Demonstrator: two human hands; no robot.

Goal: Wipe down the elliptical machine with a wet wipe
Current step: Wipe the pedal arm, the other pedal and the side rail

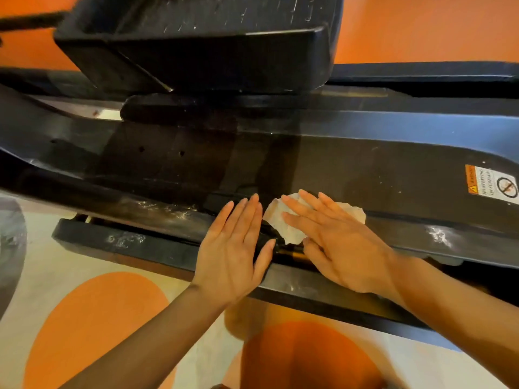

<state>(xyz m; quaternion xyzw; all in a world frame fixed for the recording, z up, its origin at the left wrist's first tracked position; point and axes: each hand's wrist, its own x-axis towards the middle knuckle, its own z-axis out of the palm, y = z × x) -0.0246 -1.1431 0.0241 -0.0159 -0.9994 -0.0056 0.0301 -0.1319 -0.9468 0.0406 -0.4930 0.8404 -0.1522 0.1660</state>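
The black elliptical machine [365,161] stretches across the view, its long base cover dusty and partly wet. A crumpled white wet wipe [276,220] lies on the cover's near edge. My right hand [337,242] lies flat on the wipe with straight fingers, pressing it against the cover. My left hand [233,251] rests flat beside it on the same edge, fingers straight and together, holding nothing. The two hands almost touch.
A black foot pedal [196,43] juts over the cover at the top. A warning sticker [491,185] sits at the right end. Dust smears [441,235] mark the near rail. Below lies a floor with orange circles [92,327] on white.
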